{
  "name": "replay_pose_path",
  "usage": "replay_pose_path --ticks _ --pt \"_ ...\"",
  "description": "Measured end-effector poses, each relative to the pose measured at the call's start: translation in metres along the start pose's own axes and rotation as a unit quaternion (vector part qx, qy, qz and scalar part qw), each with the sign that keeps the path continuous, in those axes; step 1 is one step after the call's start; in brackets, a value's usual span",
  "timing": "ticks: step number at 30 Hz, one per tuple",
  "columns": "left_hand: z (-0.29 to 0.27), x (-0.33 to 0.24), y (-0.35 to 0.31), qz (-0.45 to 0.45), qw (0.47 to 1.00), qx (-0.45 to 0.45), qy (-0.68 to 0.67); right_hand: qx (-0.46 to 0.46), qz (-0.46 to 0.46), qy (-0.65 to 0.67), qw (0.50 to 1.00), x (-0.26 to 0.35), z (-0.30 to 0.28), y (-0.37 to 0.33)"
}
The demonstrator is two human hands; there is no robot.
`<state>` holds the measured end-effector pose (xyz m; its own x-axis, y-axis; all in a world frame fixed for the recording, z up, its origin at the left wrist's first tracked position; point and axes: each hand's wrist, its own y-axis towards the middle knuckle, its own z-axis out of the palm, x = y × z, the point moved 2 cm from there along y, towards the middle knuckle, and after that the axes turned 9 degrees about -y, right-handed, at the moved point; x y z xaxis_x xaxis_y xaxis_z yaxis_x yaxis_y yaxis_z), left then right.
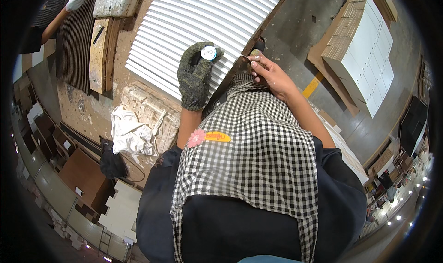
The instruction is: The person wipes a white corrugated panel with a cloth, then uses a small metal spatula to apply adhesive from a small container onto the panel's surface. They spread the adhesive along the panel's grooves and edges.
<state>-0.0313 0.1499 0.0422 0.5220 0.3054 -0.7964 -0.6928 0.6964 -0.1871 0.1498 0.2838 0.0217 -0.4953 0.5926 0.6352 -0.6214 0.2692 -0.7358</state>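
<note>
My left hand [195, 76], in a dark grey-green knitted glove, is closed around a small round container with a white top and blue rim [208, 54]. It is held above a row of long white slats [194, 23] lying side by side. To the right, my bare right hand [270, 73] pinches a small thin light-coloured piece [244, 56] between thumb and fingers, near the slats' right edge. Its kind is too small to make out. White specks show on these fingers. The container's contents cannot be seen.
A stained block with a white cloth [134, 131] lies left of me. Beyond it are dark ribbed strips [74, 46] and a wooden board [102, 55]. At the far left appears a co-worker's gloved hand [75, 1]. Stacked white-faced cardboard [362, 55] stands on the floor at right.
</note>
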Motion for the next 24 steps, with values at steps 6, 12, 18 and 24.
replay_pose_path --ticks 6,12,18,24 --pt "-0.001 0.0 0.0 0.007 1.0 0.02 0.01 0.015 0.019 0.032 0.999 0.003 0.002 -0.002" --pt "-0.003 0.001 0.0 0.008 1.0 0.014 0.019 0.016 0.011 0.031 0.999 0.002 0.001 -0.002" --pt "0.002 0.0 0.0 0.001 1.0 0.006 -0.019 -0.027 -0.106 -0.12 0.987 -0.009 -0.004 0.004" --pt "0.004 -0.002 -0.002 -0.011 0.999 -0.002 -0.033 -0.154 -0.185 -0.314 0.918 0.026 0.002 -0.017"
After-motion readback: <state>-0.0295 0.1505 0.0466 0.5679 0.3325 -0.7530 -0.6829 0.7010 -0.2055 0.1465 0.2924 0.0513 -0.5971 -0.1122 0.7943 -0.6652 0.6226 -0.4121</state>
